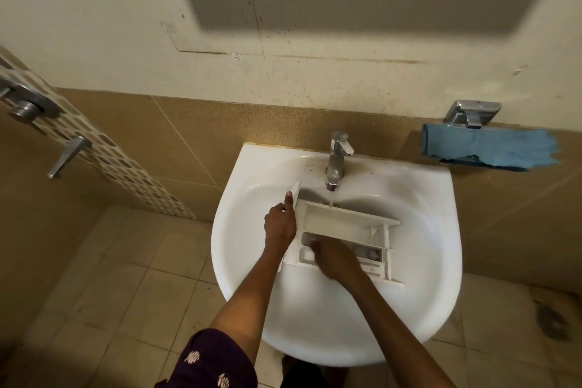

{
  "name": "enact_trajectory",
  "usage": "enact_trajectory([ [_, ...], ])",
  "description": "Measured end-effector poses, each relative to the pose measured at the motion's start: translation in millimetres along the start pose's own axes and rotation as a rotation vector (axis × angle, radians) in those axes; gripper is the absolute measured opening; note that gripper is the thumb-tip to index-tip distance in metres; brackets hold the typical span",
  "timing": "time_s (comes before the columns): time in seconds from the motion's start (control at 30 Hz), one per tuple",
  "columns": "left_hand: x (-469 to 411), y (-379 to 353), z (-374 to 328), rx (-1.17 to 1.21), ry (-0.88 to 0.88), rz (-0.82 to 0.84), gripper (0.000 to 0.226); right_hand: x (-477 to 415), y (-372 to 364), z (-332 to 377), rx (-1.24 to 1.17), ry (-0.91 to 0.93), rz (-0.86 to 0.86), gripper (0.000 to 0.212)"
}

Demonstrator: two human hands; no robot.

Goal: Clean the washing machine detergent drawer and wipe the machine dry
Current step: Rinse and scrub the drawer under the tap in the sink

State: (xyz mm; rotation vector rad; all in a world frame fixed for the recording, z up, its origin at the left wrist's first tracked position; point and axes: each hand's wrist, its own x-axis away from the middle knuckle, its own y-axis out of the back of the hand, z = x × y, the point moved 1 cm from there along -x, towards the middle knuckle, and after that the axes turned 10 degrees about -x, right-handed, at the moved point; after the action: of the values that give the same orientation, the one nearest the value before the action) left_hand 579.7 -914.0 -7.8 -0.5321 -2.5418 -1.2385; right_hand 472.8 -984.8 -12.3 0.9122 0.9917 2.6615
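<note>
Dim, warm light; a big shadow on the wall (126, 25), right hand (333, 258) motion-blurred, edges bowed by wide lens.

A chrome tap (337, 157) runs water at the white ceramic basin's (436, 230) back rim; left of the basin, a chrome lever handle (67, 154) sits on mosaic tiles (126, 173).

Head view (wide-angle) looks steeply down, close over sink (436, 198), facing wall (94, 9).
</note>
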Motion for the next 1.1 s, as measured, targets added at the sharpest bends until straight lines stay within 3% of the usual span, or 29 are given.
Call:
enact_trajectory([
  [0.1,1,0,-1,-0.002,-0.002,0.004,0.066,6,-3,-9,-0.074,0.069,-0.025,0.037],
  [0.27,0,0,1,0.002,-0.012,-0.009,0.069,4,4,-32,0.089,-0.216,-0.155,0.044],
  [0.37,-1,-1,2,0.002,0.002,0.003,0.069,6,-5,-17,0.096,-0.055,-0.175,0.040],
  [0.47,-1,-2,1,-0.001,0.000,0.001,0.068,11,-10,-25,-0.139,0.139,-0.142,0.038],
  [0.57,0,-1,1,-0.005,-0.004,-0.012,0.068,8,8,-48,-0.066,-0.009,-0.181,0.046],
  [0.67,-1,-1,1,-0.007,-0.004,-0.008,0.068,3,24,-40,0.004,-0.157,-0.133,0.040],
  [0.73,0,-1,1,-0.003,-0.001,-0.007,0.067,-5,34,-24,-0.326,-0.145,-0.201,0.033],
  [0.83,0,0,0,0.009,-0.002,-0.014,0.066,-25,52,-5,-1.384,-0.230,-0.219,0.025],
  [0.9,1,1,-1,0.012,0.000,-0.013,0.065,-38,63,-1,-1.848,-0.294,-0.139,0.024],
  [0.97,1,1,0,0.009,0.000,-0.009,0.064,-48,68,1,-2.000,-0.341,-0.071,0.021],
  [1.1,1,0,0,0.022,-0.001,-0.015,0.066,-61,61,7,-2.039,-0.366,-0.011,0.023],
])
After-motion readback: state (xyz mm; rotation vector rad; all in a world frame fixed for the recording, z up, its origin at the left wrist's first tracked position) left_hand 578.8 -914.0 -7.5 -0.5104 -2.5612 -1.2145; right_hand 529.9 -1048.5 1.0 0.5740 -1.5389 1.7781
